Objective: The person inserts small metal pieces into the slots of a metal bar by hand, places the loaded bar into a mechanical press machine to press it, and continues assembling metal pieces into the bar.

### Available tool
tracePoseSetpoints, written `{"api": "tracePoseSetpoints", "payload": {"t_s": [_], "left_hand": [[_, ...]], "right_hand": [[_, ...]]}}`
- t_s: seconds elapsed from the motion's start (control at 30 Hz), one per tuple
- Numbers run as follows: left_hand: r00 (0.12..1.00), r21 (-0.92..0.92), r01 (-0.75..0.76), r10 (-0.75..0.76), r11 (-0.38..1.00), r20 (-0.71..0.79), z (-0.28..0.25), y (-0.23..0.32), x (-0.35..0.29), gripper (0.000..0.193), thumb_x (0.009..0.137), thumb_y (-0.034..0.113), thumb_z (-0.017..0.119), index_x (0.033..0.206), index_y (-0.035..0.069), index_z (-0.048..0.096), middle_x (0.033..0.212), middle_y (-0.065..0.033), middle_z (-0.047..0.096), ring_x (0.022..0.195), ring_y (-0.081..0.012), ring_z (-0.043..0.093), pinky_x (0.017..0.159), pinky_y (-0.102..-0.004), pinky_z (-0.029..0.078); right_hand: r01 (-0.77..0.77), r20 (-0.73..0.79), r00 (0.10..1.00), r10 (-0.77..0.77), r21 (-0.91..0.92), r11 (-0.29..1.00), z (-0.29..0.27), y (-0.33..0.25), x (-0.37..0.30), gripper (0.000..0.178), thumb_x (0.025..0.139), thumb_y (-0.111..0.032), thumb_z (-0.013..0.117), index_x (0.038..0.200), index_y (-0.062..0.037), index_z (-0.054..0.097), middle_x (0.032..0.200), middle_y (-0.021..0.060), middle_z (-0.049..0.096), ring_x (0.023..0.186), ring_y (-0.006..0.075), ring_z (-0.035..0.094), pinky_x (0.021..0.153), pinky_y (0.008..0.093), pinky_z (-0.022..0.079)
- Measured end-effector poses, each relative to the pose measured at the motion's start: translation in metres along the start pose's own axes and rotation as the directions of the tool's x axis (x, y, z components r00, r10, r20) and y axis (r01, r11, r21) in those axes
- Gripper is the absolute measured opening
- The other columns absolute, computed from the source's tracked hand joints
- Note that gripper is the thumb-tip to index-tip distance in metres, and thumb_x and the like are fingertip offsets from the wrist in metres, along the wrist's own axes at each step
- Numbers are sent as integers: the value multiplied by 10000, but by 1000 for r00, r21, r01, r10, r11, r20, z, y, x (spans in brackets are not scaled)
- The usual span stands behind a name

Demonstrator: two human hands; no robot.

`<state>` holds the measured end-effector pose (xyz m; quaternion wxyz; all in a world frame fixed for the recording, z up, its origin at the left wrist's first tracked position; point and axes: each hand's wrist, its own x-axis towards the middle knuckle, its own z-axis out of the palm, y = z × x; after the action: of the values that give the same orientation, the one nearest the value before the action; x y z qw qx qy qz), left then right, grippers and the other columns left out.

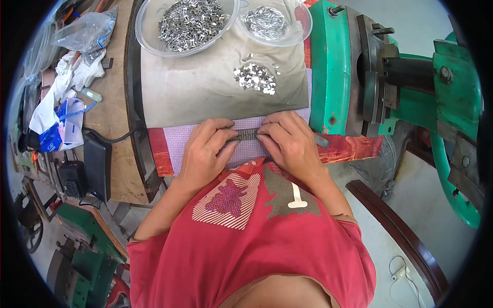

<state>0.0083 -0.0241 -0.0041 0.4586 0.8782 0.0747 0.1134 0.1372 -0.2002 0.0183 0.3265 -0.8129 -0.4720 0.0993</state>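
A narrow dark strip [247, 134] with close-set ribs or slots lies across the near edge of the work surface, right in front of my body. My left hand [206, 146] is closed with its thumb and fingers round the strip's left end. At the other end, my right hand [290, 142] pinches the strip between thumb and fingertips. Most of both ends is hidden by my fingers. Beyond my hands, a small heap of shiny metal pieces [255, 78] is spread on a grey-beige cloth [190, 92]. Checked lilac cloth [177, 146] lies beneath the strip.
A large clear bowl [146, 38] of small metal parts and a smaller clear bowl [306, 28] of thin silvery pieces stand at the back. A green machine [329, 72] rises close on the right. Left, a wooden table [114, 102] holds bags and a tissue pack [69, 123].
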Motion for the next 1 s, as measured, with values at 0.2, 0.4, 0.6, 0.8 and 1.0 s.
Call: {"api": "tracePoseSetpoints", "payload": {"t_s": [0.2, 0.4, 0.6, 0.8, 1.0], "left_hand": [[1000, 38, -27, 28, 999, -10, 2, 0, 2, 180, 754, 24, 745, 920, 15, 677, 1050, -108, 650, 928, -307, 625, 798, -397, 496], [999, 10, -13, 13, 1000, -34, 4, -1, 3, 158, 755, 25, 739, 900, 16, 675, 1037, -103, 648, 925, -306, 614, 795, -401, 487], [1000, 28, 1, 0, 1000, -20, 4, 0, 3, 134, 767, 19, 723, 877, 16, 646, 1047, -109, 641, 933, -310, 611, 803, -402, 479], [1000, 32, -8, 8, 999, 23, 1, 0, 3, 203, 767, 54, 749, 921, 6, 627, 1081, -123, 629, 972, -320, 601, 837, -409, 467], [999, 25, -14, 13, 1000, 33, 0, -2, 2, 283, 751, 67, 771, 988, 13, 626, 1124, -128, 610, 998, -320, 590, 848, -411, 462]], "right_hand": [[21, -14, 1000, -21, 14, 1000, 3, 2, -1, 174, 741, -24, 768, 880, -23, 664, 950, 86, 635, 870, 290, 620, 739, 389, 498], [20, -26, 999, -20, -7, 1000, 2, 0, 0, 165, 744, -22, 767, 881, -23, 676, 944, 88, 640, 868, 289, 623, 737, 388, 499], [-33, -94, 995, 31, -20, 999, -7, 2, 9, 155, 750, -6, 761, 895, -24, 711, 909, 89, 652, 856, 280, 632, 734, 382, 509], [-68, -198, 980, 34, -166, 984, -3, 13, 36, 216, 774, -22, 760, 985, -43, 716, 966, 88, 639, 884, 280, 637, 747, 378, 519], [-5, -156, 987, -28, -209, 978, 7, 19, 51, 177, 768, -50, 768, 933, -56, 705, 990, 69, 633, 898, 272, 626, 757, 379, 511]]}}
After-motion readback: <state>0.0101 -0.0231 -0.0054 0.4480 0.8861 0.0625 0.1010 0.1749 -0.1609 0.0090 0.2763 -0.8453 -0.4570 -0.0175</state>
